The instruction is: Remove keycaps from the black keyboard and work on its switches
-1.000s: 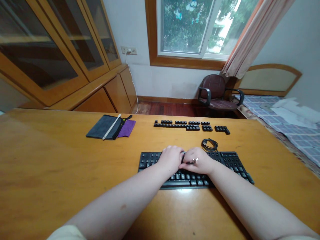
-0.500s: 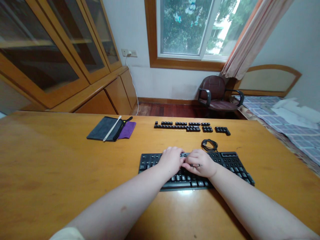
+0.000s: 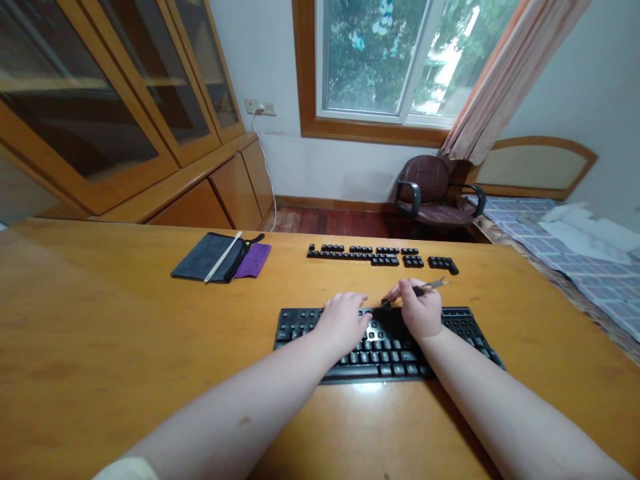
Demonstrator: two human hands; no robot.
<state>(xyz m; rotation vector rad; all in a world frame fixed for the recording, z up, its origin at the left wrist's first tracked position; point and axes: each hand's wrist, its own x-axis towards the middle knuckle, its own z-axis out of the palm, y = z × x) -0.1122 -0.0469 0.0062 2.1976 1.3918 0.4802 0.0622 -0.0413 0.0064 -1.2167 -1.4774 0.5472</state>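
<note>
A black keyboard (image 3: 350, 373) lies on the desk, with several keycaps off its upper rows. My left hand (image 3: 344, 321) rests on its upper left part, fingers stretched and holding nothing. My right hand (image 3: 421, 313) is closed round a keycap puller (image 3: 434, 285), a slim tool with a forked metal end. At the puller's other end, just above the keyboard's back edge, is a black keycap (image 3: 386, 304). Behind the keyboard, removed keycaps (image 3: 340, 255) lie in rows. The coiled cable is hidden behind my right hand.
To the left on the desk (image 3: 125, 320) lie a grey pouch (image 3: 197, 259), a white stick (image 3: 223, 257) across it, and a purple cloth (image 3: 256, 260). Beyond the desk stand a brown armchair (image 3: 425, 183), a bed (image 3: 525, 217) and a glass-fronted cabinet (image 3: 173, 157).
My right hand has lifted from beside my left hand and moved right and back. A keycap has come away with the puller. My left hand has stayed nearly still.
</note>
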